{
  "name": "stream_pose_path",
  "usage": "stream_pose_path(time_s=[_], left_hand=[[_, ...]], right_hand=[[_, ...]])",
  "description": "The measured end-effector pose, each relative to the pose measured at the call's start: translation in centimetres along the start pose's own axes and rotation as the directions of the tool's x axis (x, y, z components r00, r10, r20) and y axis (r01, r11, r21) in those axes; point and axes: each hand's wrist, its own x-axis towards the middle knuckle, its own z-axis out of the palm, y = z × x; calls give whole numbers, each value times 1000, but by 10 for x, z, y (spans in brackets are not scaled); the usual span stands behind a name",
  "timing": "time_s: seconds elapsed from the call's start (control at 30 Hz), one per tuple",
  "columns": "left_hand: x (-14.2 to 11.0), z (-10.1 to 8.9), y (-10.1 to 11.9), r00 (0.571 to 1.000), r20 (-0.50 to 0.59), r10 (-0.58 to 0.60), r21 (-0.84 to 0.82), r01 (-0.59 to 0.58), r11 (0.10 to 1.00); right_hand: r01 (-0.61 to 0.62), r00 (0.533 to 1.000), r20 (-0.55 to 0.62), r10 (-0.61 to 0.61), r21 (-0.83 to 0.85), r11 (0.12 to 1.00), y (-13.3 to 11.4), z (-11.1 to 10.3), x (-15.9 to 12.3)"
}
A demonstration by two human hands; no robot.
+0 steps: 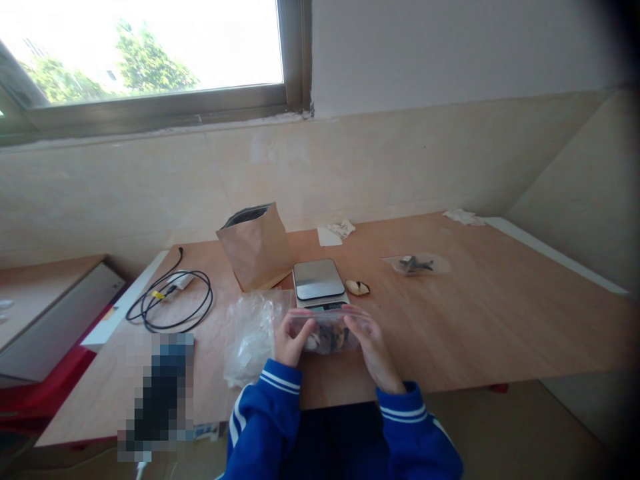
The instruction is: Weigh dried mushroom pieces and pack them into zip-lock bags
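Blk cable (171, 291) coiled, wht block (183, 279) amid it – blurred dark obj. (163, 387) nr; window (235, 47) up L – trees (147, 63) outside.

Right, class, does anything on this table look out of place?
Yes: a loose piece lies on the table just right of the scale, while similar-looking pieces sit inside the clear bag.

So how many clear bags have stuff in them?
2: one filled bag in the left hand and right hand, another bag right of the scale. The clear pile might hide more.
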Motion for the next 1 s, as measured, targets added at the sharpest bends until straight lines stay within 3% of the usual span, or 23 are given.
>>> stream_pose_path(time_s=[0.23,0.6,1.0], left_hand=[[0,1,-6,993,19,-112,-2,112,994],[1,1,-1,991,28,-128,2,128,992],[1,0,0,997,33,73,119,-77,990]], right_hand=[[-9,1000,26,11,-74,997,-1,1,2],[57,998,42,-51,-146,988,-1,1,1],[64,998,22,-61,-128,990,-6,4,-1]])
